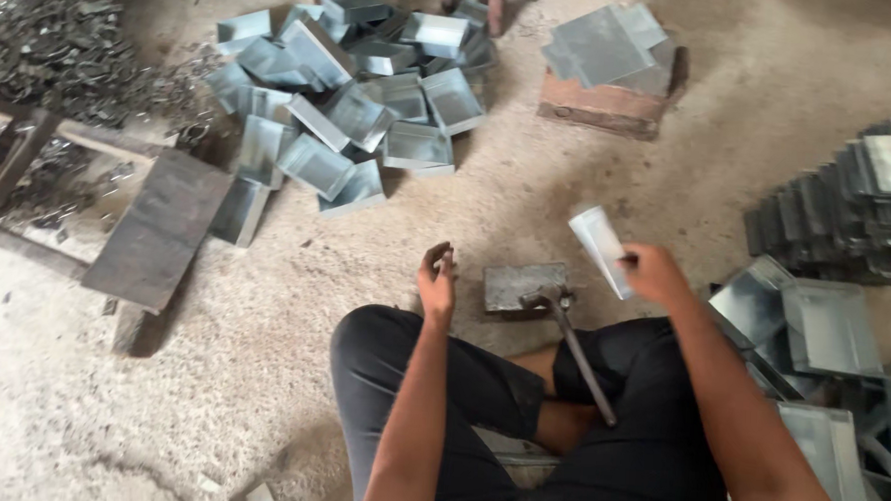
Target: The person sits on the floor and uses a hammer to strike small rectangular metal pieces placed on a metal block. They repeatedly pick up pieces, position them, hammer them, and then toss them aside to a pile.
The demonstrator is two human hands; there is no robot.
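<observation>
I sit cross-legged on a dusty floor. My right hand (653,273) grips a bent piece of grey sheet metal (600,248) and lifts it above the floor. My left hand (436,278) hovers over my left knee, fingers loosely curled, holding nothing. Between the hands a small steel block (517,282) lies on the floor, with a hammer (574,344) resting head-first against it, its handle lying across my lap.
A heap of folded metal boxes (352,106) lies ahead. Flat sheets (610,47) sit on a brick at the far middle. More sheet pieces (828,327) and stacked pieces (863,199) lie at right. A steel plate (161,228) and metal scrap (54,48) are at left.
</observation>
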